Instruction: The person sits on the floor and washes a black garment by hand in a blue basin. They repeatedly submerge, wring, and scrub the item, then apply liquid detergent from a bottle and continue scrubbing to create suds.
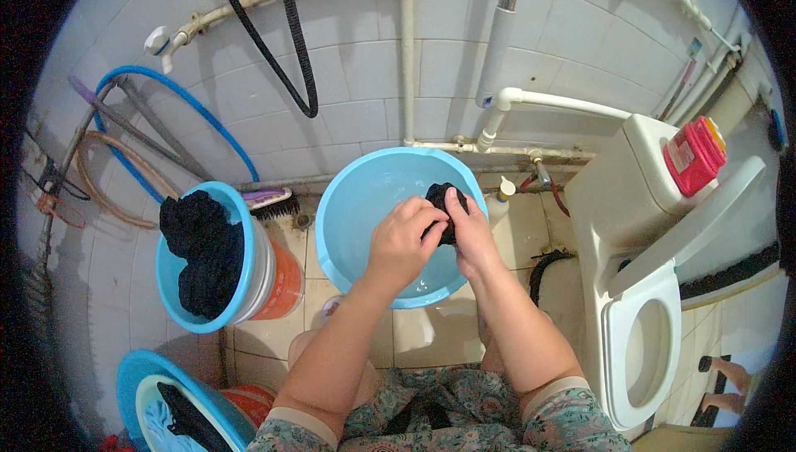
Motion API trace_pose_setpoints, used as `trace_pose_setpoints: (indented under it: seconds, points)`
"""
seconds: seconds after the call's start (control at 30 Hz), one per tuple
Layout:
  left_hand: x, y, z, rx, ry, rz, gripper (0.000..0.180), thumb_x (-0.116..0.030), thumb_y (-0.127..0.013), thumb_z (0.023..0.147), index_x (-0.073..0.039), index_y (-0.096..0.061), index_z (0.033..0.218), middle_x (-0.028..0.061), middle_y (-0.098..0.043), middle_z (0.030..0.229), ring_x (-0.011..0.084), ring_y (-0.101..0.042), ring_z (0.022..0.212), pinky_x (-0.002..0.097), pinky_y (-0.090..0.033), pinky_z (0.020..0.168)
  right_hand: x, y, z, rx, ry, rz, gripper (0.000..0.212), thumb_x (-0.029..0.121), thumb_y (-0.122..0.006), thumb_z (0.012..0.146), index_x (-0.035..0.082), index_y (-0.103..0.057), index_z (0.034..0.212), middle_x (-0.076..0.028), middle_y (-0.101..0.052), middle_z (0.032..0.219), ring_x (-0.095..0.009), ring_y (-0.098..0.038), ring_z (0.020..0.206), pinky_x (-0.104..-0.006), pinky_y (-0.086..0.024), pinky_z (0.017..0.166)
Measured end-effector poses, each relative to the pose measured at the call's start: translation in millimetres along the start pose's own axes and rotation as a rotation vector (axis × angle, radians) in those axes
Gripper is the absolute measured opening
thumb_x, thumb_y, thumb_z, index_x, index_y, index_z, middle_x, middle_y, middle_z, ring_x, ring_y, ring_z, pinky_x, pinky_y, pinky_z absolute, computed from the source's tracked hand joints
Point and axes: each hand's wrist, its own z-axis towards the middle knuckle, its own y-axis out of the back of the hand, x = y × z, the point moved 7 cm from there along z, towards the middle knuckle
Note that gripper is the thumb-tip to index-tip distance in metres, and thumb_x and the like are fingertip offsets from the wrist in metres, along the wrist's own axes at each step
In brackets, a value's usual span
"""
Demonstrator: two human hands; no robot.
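Observation:
Both my hands are over a light blue plastic basin [332, 257] that stands on the floor with water in it. A wet-looking bundle of black cloth [442, 196] is held between them above the basin's right side. My right hand [471, 235] wraps round the bundle from the right, thumb on top. My left hand [400, 240] meets it from the left, its curled fingertips pinching the cloth's edge. The bundle is crumpled, so I cannot tell which garment it is.
At left, black cloth [203, 253] lies in a blue basin [170, 307] on an orange bucket [282, 284]. Nearer, another blue basin [133, 369] holds more laundry. A white toilet [618, 344] stands right, a pump bottle [501, 201] behind the basin, a scrubbing brush [272, 201] by the wall.

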Motion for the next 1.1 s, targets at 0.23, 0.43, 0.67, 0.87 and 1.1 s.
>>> trace_pose_setpoints:
  seconds: [0.23,0.43,0.67,0.87,1.1]
  points:
    - [15.2,-5.4,-1.0,-0.04,0.207,-0.35,0.009,-0.011,-0.057,0.08,-0.003,-0.058,0.085,0.0048,-0.057,0.081,0.0154,-0.058,0.07,0.0262,-0.046,0.063,6.2,4.2,-4.5,-0.016,-0.005,0.013,0.04,0.04,-0.054,0.087,0.003,-0.052,0.103,-0.005,-0.057,0.087,-0.012,-0.052,0.077,-0.0267,-0.043,0.068]
    - [35.2,-13.5,-3.6,0.018,0.302,-0.396,0.011,-0.013,-0.048,0.086,-0.003,-0.05,0.085,0.0043,-0.054,0.072,0.0125,-0.056,0.063,0.025,-0.046,0.06,5.8,5.1,0.8,-0.017,0.032,0.018,0.039,0.04,-0.054,0.087,0.004,-0.053,0.101,-0.003,-0.057,0.085,-0.012,-0.053,0.074,-0.0257,-0.043,0.065]
    - [41.1,-19.9,-6.7,0.12,0.286,-0.241,0.018,-0.019,-0.043,0.09,-0.004,-0.05,0.082,0.0032,-0.052,0.067,0.0114,-0.05,0.057,0.0259,-0.043,0.055,5.3,2.7,1.0,-0.033,0.029,0.038,0.038,0.04,-0.054,0.086,0.004,-0.053,0.098,-0.003,-0.056,0.084,-0.011,-0.052,0.074,-0.0258,-0.042,0.065]
    - [43.0,-22.7,-2.7,0.123,0.531,-0.788,0.018,-0.022,-0.046,0.09,-0.006,-0.052,0.084,0.003,-0.055,0.076,0.009,-0.048,0.059,0.0231,-0.041,0.055,2.7,5.8,3.5,-0.016,0.034,0.005,0.04,0.04,-0.054,0.086,0.003,-0.053,0.101,-0.004,-0.056,0.086,-0.011,-0.051,0.075,-0.0253,-0.042,0.066]
    - [32.3,-32.1,-5.1,0.148,0.597,-1.29,0.015,-0.022,-0.048,0.088,-0.008,-0.05,0.084,0.0039,-0.053,0.078,0.0095,-0.046,0.057,0.022,-0.039,0.054,8.1,10.7,5.7,-0.045,0.05,0.027,0.042,0.04,-0.053,0.087,0.001,-0.053,0.104,-0.005,-0.056,0.09,-0.012,-0.051,0.081,-0.0265,-0.041,0.072]
